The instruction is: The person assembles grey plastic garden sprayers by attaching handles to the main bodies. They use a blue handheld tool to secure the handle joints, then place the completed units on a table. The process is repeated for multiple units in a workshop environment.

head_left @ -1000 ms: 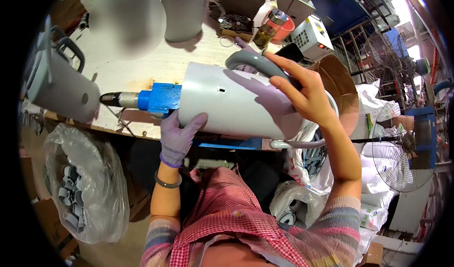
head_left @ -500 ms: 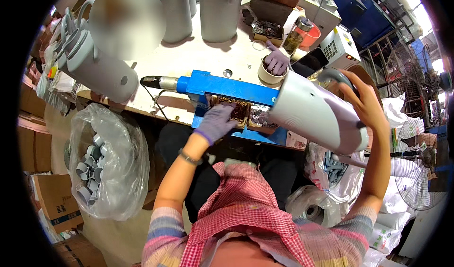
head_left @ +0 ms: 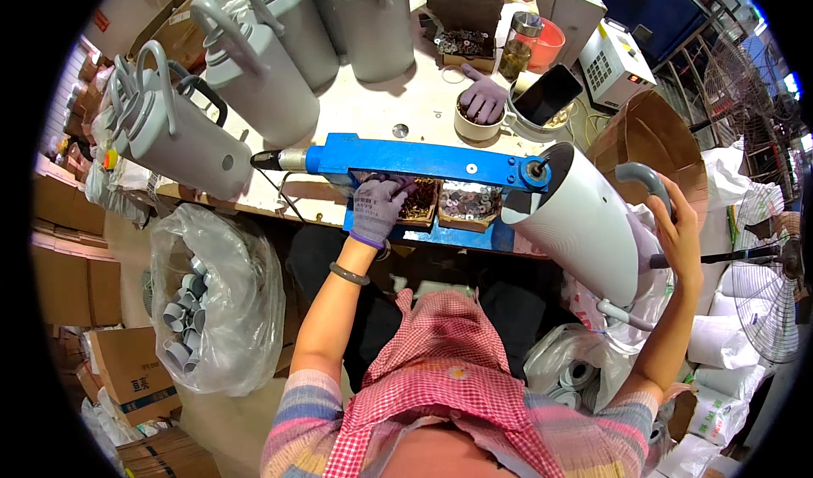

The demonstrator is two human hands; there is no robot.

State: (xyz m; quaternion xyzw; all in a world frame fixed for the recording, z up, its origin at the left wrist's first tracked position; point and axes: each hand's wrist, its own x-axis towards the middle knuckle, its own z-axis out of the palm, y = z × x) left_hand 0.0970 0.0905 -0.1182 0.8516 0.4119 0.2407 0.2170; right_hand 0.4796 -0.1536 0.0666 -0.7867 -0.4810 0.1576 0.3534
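My left hand [head_left: 378, 209], in a grey-purple glove, reaches under a blue bar-shaped tool [head_left: 415, 163] into a box of small brass-coloured screws [head_left: 419, 204]. Its fingers are bent and partly hidden, so what they grip does not show. My bare right hand [head_left: 677, 228] is wrapped round the dark grey handle [head_left: 648, 183] of a light grey jug body [head_left: 584, 232]. The jug lies tilted, its open mouth beside the round end of the blue tool. A spout-like tube [head_left: 625, 315] sticks out from its lower side.
A box of washers [head_left: 468, 204] adjoins the screws. Several finished grey jugs [head_left: 370, 29] stand at the back left. A cup topped by a spare glove [head_left: 481, 101], a phone [head_left: 548, 94] and a jar [head_left: 518, 46] are beyond the tool. A bag of grey parts [head_left: 216, 300] stands left.
The jug body has come off the blue tool's end, rightward and toward me, uncovering that end. My left hand's fingers have gone further under the bar. The view has shifted slightly.
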